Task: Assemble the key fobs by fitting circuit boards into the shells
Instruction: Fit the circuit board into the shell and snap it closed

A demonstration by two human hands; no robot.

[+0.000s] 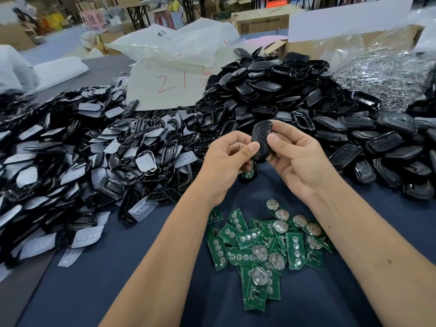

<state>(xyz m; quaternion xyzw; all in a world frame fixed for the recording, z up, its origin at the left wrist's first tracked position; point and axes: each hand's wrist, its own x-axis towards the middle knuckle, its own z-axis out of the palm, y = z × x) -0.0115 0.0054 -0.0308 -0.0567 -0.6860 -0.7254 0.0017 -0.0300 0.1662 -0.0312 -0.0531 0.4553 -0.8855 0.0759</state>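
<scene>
- Small assembly workshop / warehouse floor.
- Table (94, 279) w/ dark blue cloth, heaped w/ bulk parts: black shells (271, 90), frames w/ grey rubber pads (82, 149), green circuit boards (264, 246).
- Plastic bags (179, 43), one marked "21" in red.
- Cardboard boxes (259, 20), plastic stools (165, 17), more tables in the blurry background.

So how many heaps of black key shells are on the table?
2. One heap lies on the left, mixed with pale rubber pads; the other heap rises behind the hands and runs right. More may lie beyond the frame's edges.
</scene>
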